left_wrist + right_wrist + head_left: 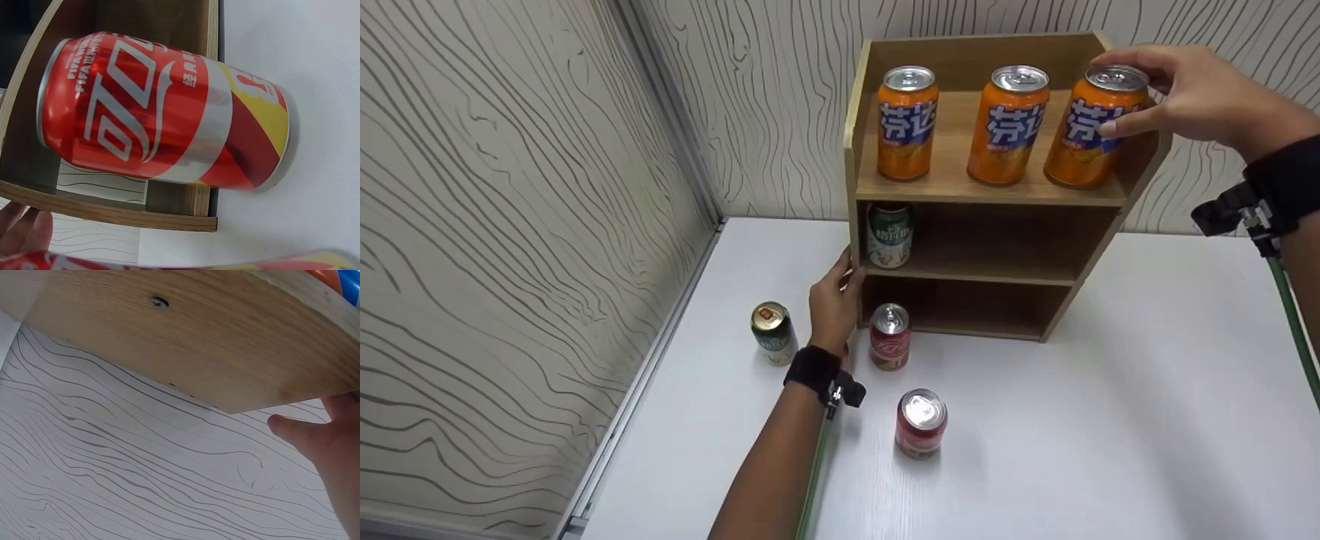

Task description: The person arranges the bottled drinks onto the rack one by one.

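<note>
My right hand (pixel 1200 94) grips the rightmost orange soda can (pixel 1080 142) on the top of a wooden shelf (pixel 982 196). Its thumb lies across the label; other fingers are partly hidden behind the can. Two more orange cans (pixel 906 142) (pixel 1009 142) stand to the left. My left hand (pixel 834 304) holds the shelf's left side panel low down, fingers (pixel 25 230) on its outer face. A red cola can (pixel 163 112) stands upright at the shelf's front, right of that hand. Part of another red can (pixel 169 264) shows along the left wrist view's bottom edge.
A green can (pixel 889 236) stands in the middle compartment's left end. Another green can (pixel 774 335) is on the white table (pixel 1110 450), left of my left wrist. Nearer the front stands a red can (pixel 921 431). A patterned wall (pixel 765 105) rises behind the shelf.
</note>
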Action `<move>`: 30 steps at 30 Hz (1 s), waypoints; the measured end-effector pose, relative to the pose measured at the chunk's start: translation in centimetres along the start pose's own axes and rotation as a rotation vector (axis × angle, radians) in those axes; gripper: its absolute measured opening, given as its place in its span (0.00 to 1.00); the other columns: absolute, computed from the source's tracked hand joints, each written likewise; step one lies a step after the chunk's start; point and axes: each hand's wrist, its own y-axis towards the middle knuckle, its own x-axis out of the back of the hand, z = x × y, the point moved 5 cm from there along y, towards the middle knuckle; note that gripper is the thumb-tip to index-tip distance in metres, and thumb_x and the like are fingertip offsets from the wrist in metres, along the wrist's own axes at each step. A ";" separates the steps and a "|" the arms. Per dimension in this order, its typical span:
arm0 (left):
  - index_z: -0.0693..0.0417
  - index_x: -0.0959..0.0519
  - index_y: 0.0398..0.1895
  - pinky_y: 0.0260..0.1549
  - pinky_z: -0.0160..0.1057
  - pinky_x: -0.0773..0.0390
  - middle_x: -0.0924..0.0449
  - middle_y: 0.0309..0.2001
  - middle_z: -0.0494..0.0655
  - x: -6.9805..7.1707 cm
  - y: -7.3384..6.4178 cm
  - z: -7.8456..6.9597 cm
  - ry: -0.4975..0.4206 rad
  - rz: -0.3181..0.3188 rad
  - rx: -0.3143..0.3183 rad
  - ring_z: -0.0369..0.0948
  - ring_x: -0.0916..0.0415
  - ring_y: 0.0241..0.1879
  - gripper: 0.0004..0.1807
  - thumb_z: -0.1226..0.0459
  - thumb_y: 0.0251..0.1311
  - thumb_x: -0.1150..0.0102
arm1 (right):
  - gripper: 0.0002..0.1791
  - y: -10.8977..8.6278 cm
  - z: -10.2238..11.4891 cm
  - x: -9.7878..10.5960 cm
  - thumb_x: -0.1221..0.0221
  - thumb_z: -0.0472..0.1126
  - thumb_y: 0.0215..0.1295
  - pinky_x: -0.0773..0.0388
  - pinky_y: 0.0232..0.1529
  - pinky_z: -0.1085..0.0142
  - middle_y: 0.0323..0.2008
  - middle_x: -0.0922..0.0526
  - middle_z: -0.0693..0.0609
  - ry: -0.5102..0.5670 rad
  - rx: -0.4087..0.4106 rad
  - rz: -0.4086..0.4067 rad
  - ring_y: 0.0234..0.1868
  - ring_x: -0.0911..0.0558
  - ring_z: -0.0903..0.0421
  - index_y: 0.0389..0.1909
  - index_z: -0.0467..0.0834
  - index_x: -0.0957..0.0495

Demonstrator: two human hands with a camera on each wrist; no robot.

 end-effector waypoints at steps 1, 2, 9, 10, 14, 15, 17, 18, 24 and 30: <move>0.54 0.29 0.76 0.61 0.41 0.14 0.21 0.70 0.54 0.0 0.0 0.0 -0.001 0.000 0.001 0.50 0.16 0.64 0.28 0.58 0.77 0.42 | 0.42 0.0 0.0 0.0 0.32 0.45 0.71 0.44 0.85 0.43 0.77 0.34 0.39 0.001 0.003 0.006 0.77 0.34 0.44 0.82 0.59 0.39; 0.54 0.29 0.76 0.61 0.41 0.14 0.20 0.69 0.54 0.0 0.0 0.1 -0.003 0.000 -0.001 0.50 0.16 0.64 0.28 0.58 0.77 0.42 | 0.42 0.0 0.0 0.0 0.33 0.45 0.71 0.45 0.85 0.42 0.77 0.35 0.38 -0.001 0.008 0.012 0.78 0.36 0.40 0.82 0.59 0.40; 0.54 0.29 0.76 0.60 0.41 0.13 0.19 0.68 0.55 0.0 0.0 0.1 -0.009 0.000 0.005 0.50 0.16 0.63 0.27 0.58 0.77 0.42 | 0.42 -0.5 0.8 0.0 0.34 0.44 0.72 0.51 0.82 0.32 0.80 0.41 0.32 -0.020 0.024 0.000 0.81 0.45 0.28 0.83 0.57 0.42; 0.54 0.29 0.76 0.60 0.42 0.13 0.19 0.68 0.55 0.0 0.0 0.1 -0.010 0.001 0.006 0.51 0.15 0.62 0.28 0.58 0.77 0.42 | 0.41 -0.6 1.0 0.0 0.34 0.45 0.72 0.50 0.81 0.29 0.80 0.41 0.33 -0.023 0.023 -0.023 0.81 0.46 0.26 0.82 0.55 0.40; 0.55 0.29 0.76 0.59 0.43 0.13 0.21 0.69 0.56 0.1 0.0 0.1 -0.014 -0.001 0.002 0.52 0.15 0.62 0.28 0.57 0.77 0.42 | 0.37 -1.2 1.5 0.1 0.32 0.49 0.69 0.43 0.77 0.27 0.71 0.33 0.41 -0.046 0.028 -0.136 0.79 0.44 0.23 0.77 0.47 0.31; 0.55 0.29 0.76 0.59 0.43 0.13 0.21 0.69 0.56 0.1 0.0 0.1 -0.017 -0.001 0.001 0.52 0.15 0.62 0.28 0.57 0.77 0.42 | 0.37 -1.3 1.5 0.1 0.32 0.50 0.69 0.39 0.76 0.29 0.67 0.31 0.45 -0.053 0.026 -0.157 0.78 0.41 0.23 0.76 0.46 0.29; 0.55 0.29 0.76 0.60 0.43 0.13 0.22 0.70 0.55 0.2 0.0 0.1 -0.020 0.001 0.004 0.52 0.16 0.62 0.28 0.57 0.77 0.42 | 0.36 -1.4 1.6 0.1 0.31 0.51 0.69 0.34 0.77 0.34 0.63 0.31 0.47 -0.066 0.028 -0.180 0.76 0.36 0.24 0.75 0.45 0.28; 0.55 0.29 0.76 0.60 0.43 0.13 0.22 0.71 0.54 0.2 0.0 0.1 -0.023 0.002 0.008 0.51 0.16 0.63 0.28 0.57 0.77 0.42 | 0.37 -1.4 1.6 0.1 0.31 0.51 0.69 0.34 0.77 0.37 0.63 0.30 0.47 -0.065 0.032 -0.180 0.75 0.36 0.25 0.76 0.45 0.29; 0.53 0.29 0.76 0.60 0.42 0.13 0.24 0.72 0.52 0.1 0.0 0.1 -0.025 0.007 0.028 0.51 0.16 0.63 0.28 0.58 0.77 0.42 | 0.39 -1.5 1.3 0.1 0.34 0.47 0.72 0.38 0.82 0.41 0.74 0.33 0.33 -0.032 0.051 -0.172 0.77 0.37 0.25 0.80 0.46 0.35; 0.54 0.30 0.77 0.59 0.41 0.13 0.24 0.72 0.54 0.2 0.1 0.0 -0.014 0.008 0.013 0.52 0.15 0.62 0.29 0.58 0.76 0.42 | 0.38 -1.6 1.1 0.1 0.35 0.45 0.74 0.45 0.84 0.41 0.77 0.34 0.34 -0.001 0.062 -0.177 0.80 0.39 0.28 0.81 0.47 0.38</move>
